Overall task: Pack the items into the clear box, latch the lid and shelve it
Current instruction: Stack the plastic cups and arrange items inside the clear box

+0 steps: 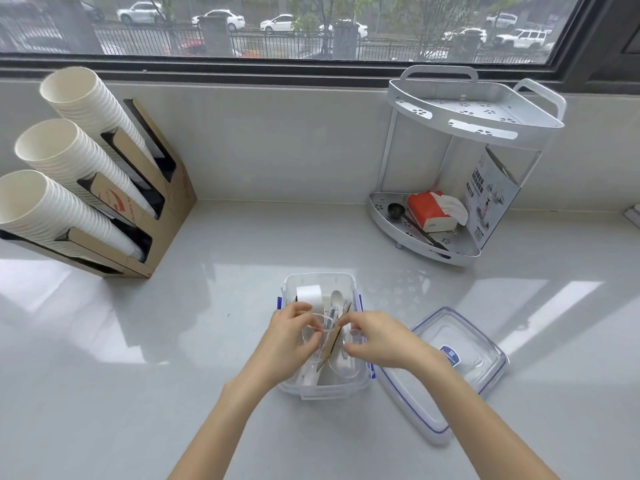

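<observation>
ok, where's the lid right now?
In the head view the lid lies flat on the counter, just right of the open box, beside the right forearm. Neither hand touches it.

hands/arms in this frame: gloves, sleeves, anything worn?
Both bare. The left hand and right hand have no gloves, and no rings or watch show. Both forearms are uncovered up to the bottom edge of the frame; no sleeve or cuff is visible.
</observation>
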`<action>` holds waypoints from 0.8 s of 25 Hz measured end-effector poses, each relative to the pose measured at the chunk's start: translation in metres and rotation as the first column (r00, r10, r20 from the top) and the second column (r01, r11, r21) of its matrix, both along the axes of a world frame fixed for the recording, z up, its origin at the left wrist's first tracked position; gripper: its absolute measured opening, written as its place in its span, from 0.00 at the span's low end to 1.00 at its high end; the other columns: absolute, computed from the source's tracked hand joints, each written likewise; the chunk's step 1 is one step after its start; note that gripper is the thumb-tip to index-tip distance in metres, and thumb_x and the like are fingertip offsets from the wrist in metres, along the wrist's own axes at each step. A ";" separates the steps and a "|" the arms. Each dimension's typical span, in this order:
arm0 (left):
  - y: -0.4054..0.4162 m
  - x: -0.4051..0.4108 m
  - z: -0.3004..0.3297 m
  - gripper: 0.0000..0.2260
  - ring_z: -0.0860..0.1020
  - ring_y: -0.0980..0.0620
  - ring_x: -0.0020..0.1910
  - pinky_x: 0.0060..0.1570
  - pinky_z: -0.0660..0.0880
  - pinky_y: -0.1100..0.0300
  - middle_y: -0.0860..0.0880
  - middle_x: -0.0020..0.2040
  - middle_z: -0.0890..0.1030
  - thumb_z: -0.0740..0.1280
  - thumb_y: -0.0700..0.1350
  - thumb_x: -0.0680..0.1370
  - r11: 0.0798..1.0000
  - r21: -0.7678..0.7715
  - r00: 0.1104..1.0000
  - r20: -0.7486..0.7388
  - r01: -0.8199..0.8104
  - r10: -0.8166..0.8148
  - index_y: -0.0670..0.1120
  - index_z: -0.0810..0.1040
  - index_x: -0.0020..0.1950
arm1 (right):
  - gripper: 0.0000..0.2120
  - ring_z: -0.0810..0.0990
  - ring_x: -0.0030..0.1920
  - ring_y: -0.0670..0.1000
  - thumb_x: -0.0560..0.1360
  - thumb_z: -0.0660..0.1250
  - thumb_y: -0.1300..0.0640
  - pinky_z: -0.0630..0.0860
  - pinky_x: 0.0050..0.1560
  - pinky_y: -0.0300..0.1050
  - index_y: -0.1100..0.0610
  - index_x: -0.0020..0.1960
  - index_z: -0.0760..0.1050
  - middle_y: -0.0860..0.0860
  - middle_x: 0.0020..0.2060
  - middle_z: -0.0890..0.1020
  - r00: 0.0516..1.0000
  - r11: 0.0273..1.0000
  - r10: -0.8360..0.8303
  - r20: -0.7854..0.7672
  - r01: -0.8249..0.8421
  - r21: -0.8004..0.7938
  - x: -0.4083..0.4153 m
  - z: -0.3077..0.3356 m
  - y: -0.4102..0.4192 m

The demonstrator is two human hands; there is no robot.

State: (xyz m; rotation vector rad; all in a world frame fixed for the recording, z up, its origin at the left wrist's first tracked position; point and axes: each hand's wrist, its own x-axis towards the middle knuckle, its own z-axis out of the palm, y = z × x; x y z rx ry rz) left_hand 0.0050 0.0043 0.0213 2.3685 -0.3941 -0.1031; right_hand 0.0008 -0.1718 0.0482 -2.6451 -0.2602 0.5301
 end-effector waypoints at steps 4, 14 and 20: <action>0.001 0.002 0.008 0.04 0.69 0.49 0.64 0.55 0.62 0.66 0.47 0.66 0.70 0.62 0.43 0.75 0.997 -0.064 0.999 -0.015 -0.051 0.050 0.45 0.76 0.47 | 0.17 0.76 0.51 0.51 0.73 0.61 0.52 0.71 0.51 0.44 0.50 0.62 0.71 0.53 0.53 0.80 0.998 0.994 -0.056 0.008 0.055 0.091 0.009 0.010 -0.012; 0.005 0.001 0.011 0.01 0.72 0.55 0.60 0.51 0.69 0.64 0.49 0.55 0.78 0.64 0.41 0.74 0.976 -0.178 0.992 0.011 -0.124 0.128 0.46 0.75 0.44 | 0.12 0.77 0.41 0.38 0.76 0.61 0.51 0.70 0.36 0.24 0.50 0.58 0.74 0.46 0.43 0.80 0.925 0.834 -0.357 0.126 0.255 0.489 0.025 0.027 -0.012; 0.002 0.000 0.014 0.10 0.76 0.57 0.47 0.46 0.73 0.68 0.55 0.55 0.73 0.68 0.44 0.72 0.936 -0.306 0.984 -0.092 -0.171 0.149 0.53 0.67 0.41 | 0.15 0.80 0.48 0.47 0.75 0.65 0.54 0.74 0.45 0.31 0.51 0.61 0.72 0.48 0.48 0.79 0.911 0.648 -0.411 0.029 0.269 0.713 0.017 0.017 0.011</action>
